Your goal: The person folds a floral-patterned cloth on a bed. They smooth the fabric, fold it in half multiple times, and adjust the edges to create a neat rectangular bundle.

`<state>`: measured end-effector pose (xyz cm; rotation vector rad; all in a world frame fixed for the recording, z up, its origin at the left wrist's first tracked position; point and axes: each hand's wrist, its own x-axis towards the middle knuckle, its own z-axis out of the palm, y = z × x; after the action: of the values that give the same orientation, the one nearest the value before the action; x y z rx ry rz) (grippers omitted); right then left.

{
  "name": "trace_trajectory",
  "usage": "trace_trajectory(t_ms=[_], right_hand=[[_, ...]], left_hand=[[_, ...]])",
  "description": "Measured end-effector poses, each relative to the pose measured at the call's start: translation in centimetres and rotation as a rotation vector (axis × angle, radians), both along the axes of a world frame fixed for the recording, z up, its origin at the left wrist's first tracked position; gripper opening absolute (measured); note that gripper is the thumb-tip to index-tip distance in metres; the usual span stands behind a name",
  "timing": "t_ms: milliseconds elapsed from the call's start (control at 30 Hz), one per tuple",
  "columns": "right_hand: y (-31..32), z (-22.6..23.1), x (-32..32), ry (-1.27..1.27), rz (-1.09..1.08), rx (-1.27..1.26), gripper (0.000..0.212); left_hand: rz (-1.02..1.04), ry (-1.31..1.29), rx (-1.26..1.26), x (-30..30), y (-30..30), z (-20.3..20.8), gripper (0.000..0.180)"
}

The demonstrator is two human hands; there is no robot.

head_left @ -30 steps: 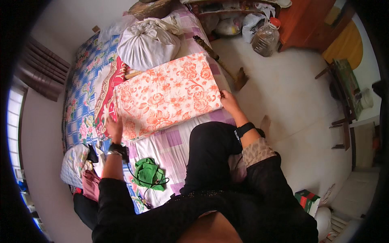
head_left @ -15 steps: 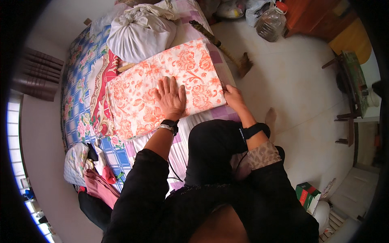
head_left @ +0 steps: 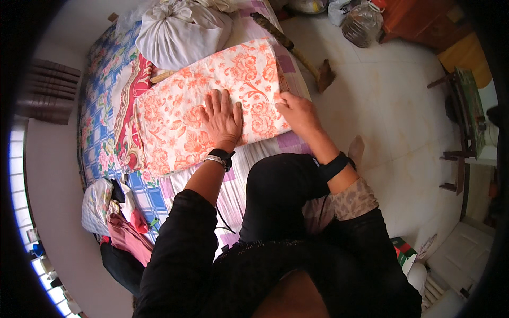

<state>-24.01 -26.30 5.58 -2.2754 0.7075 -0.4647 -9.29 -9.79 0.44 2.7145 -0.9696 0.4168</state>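
Folded cloth, white with orange flowers, lies on the bed, its right end close to the bed's right edge. Left hand: palm down near the cloth's middle, fingers splayed; grip has hold of nothing, just rests on fabric. Right hand: at the cloth's right edge, thumb on top, grip looks closed on that edge; fingers underneath hidden, can't tell how many layers are caught. White bundle just past the far side; red patterned cloth at the left end, seemingly partly underneath.

Risks, my judgement: right pinch may have only some layers, so a pull would skew the fold. Left palm sliding under pressure could ruck the top. A hard tug right could drag the cloth off toward the floor, and the red patterned cloth might come too, if trapped. Far side could snag on the white bundle. Wide right swing might knock the brush.
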Motion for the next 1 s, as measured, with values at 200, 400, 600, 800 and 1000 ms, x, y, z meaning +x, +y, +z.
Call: trace_trajectory(t_ms=[200,400,600,800,1000], right_hand=[[7.7,1.7,3.9,0.301,0.445,-0.438,0.048],[6.9,0.8,4.8,0.298,0.426,-0.259,0.027],[3.7,0.5,2.0,0.027,0.267,0.108,0.016],[5.9,0.8,1.4,0.237,0.602,-0.133,0.02],[7.2,0.1,1.6,0.31,0.567,-0.242,0.022]], left_hand=[[0.005,-0.001,-0.01,0.2,0.2,-0.8,0.059],[0.007,0.005,0.014,0.4,0.2,-0.8,0.058],[0.004,-0.015,-0.027,0.0,0.3,-0.1,0.057],[-0.009,0.02,-0.114,0.1,0.3,-0.3,0.059],[-0.036,0.116,-0.17,0.3,0.7,-0.4,0.069]])
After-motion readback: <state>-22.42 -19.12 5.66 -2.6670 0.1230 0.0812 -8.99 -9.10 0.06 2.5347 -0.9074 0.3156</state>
